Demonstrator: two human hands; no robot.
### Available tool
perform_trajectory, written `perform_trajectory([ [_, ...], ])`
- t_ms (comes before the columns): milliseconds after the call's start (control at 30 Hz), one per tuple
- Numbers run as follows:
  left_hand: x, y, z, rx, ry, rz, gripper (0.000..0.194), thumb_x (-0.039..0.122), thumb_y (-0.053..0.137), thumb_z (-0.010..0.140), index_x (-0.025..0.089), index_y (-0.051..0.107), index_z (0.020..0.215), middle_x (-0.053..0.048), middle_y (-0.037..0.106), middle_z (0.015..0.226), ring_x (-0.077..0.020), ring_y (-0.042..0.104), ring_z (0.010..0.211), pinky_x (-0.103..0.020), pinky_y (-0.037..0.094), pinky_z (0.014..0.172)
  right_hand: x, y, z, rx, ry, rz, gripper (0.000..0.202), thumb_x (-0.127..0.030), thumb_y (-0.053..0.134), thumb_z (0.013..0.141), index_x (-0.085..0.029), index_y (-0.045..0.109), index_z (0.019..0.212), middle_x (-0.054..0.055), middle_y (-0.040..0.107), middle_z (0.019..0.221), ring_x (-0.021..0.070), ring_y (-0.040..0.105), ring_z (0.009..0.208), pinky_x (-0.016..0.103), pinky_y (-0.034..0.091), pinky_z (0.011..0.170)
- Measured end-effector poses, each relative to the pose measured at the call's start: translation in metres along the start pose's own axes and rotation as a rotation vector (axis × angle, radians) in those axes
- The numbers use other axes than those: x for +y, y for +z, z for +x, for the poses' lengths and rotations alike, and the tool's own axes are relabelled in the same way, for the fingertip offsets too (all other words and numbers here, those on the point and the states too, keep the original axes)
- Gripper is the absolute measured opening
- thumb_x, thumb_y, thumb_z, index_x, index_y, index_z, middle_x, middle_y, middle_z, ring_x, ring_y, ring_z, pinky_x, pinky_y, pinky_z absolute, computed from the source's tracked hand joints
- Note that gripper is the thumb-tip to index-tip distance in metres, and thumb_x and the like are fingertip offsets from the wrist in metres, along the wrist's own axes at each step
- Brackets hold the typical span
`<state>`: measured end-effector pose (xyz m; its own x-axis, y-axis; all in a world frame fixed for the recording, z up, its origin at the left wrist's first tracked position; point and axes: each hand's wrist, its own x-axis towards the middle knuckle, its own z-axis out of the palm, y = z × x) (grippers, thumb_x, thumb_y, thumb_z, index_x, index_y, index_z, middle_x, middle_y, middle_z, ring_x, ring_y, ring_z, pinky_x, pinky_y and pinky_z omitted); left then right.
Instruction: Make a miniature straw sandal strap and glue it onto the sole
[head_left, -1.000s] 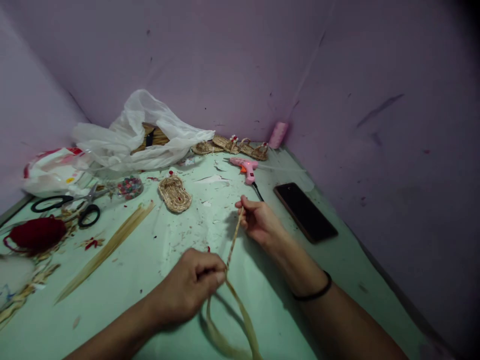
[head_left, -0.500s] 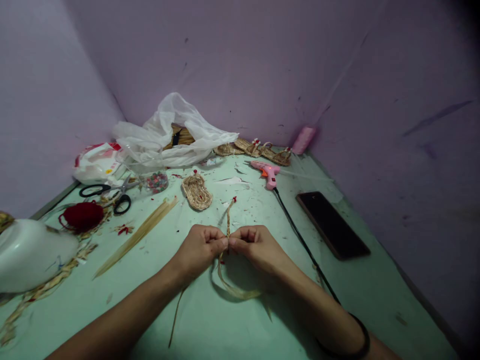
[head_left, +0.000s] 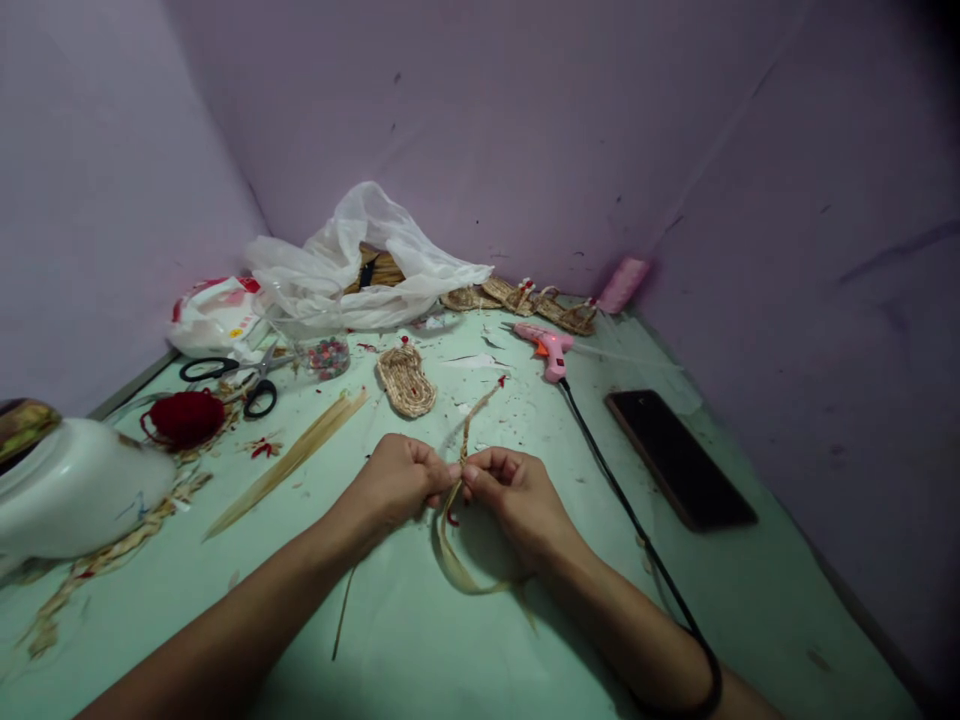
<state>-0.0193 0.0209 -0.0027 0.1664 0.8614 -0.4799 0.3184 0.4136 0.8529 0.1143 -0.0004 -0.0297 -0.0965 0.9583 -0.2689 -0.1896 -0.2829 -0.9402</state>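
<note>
A thin straw braid (head_left: 466, 432) with a red tip slants up and right from between my hands. My left hand (head_left: 405, 485) pinches its lower end from the left. Close beside it, my right hand (head_left: 514, 490) pinches the same end from the right, fingertips nearly touching. Loose pale strands (head_left: 452, 565) curve down below the fingers, and a thin strand hangs under my left wrist. Beyond my hands lies a woven straw sole (head_left: 406, 381) with a red bead at its top.
Dry straw strips (head_left: 289, 462), scissors (head_left: 260, 397), red yarn (head_left: 185, 418) and a bead cup (head_left: 328, 357) are left. A pink glue gun (head_left: 550, 348) and phone (head_left: 681, 458) lie right. Behind are a plastic bag (head_left: 367, 250) and woven pieces (head_left: 525, 298).
The view has shifted, so the table items appear slightly farther right. The braid's red tip has swung to the right, and the braid leans more. Both hands still pinch it.
</note>
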Motion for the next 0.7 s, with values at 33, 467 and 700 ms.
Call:
perform_trajectory([
  [33,0.001,-0.002,0.0,0.0,0.019,0.017,0.02,0.026,0.058,0.06,0.014,0.051,0.045,0.005,0.042,0.034,-0.0035,0.026,0.031,-0.019,0.016,0.035,0.001,0.0,0.001,0.008,-0.004,0.005,0.015,-0.026,0.064,0.061,-0.014,0.056,0.057,-0.001,0.057,0.049,0.0096,0.051,0.044,0.022,0.038,0.048],
  [467,-0.021,0.033,-0.037,0.217,0.541,0.688,0.019,0.023,0.045,0.076,0.019,0.061,0.066,-0.005,0.061,0.059,-0.0148,0.05,0.05,-0.027,0.028,0.051,-0.003,0.006,-0.005,0.179,0.057,0.154,0.014,-0.022,0.067,0.057,-0.013,0.056,0.059,-0.005,0.051,0.043,0.0053,0.04,0.038,0.019,0.028,0.04],
  [700,0.007,0.014,-0.026,0.232,0.156,0.087,0.015,0.026,0.056,0.067,0.015,0.063,0.075,0.002,0.052,0.041,-0.01,0.042,0.034,-0.022,0.031,0.038,-0.004,0.006,-0.005,0.093,0.115,0.256,0.016,-0.023,0.066,0.059,-0.014,0.053,0.061,-0.003,0.053,0.045,0.0071,0.044,0.036,0.021,0.034,0.041],
])
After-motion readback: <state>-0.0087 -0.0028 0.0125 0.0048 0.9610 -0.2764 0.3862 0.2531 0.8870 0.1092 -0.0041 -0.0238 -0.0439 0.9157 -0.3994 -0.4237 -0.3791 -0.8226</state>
